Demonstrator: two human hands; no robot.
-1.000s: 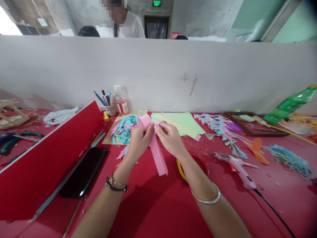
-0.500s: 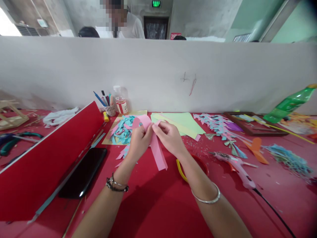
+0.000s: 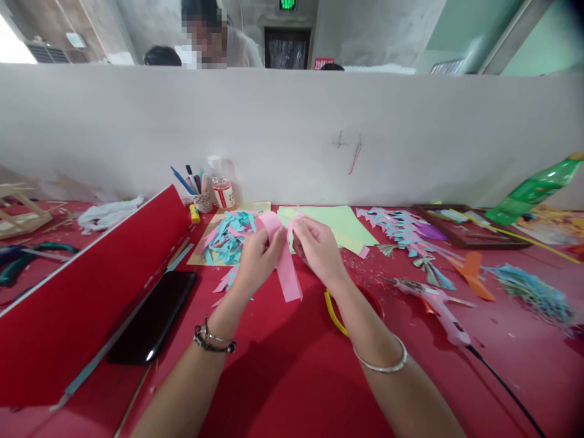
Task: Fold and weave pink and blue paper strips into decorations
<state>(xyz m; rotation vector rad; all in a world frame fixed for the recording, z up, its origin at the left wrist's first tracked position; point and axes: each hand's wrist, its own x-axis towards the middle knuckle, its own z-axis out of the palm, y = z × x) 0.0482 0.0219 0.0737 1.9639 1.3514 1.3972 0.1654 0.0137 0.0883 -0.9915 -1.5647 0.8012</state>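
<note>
Left hand (image 3: 259, 257) and right hand (image 3: 318, 249) are pinching pink strip (image 3: 288, 278) above tabletop (image 3: 283, 383), close together, probably steadying its loop; tail is hanging free. Cut scraps (image 3: 225, 240) are lying on yellow sheet (image 3: 197, 258), seemingly kept gathered; glue gun (image 3: 438, 299) is resting within reach.

Phone (image 3: 155, 316) on tbl (image 3: 296, 377) L of paper strip (image 3: 287, 277), glue gun (image 3: 433, 301) R. Pen cup (image 3: 203, 202) just L of bottle (image 3: 223, 190), both nr partition (image 3: 274, 128); bottle behind scraps (image 3: 227, 239). Tray (image 3: 493, 245) behind glue gun.
</note>
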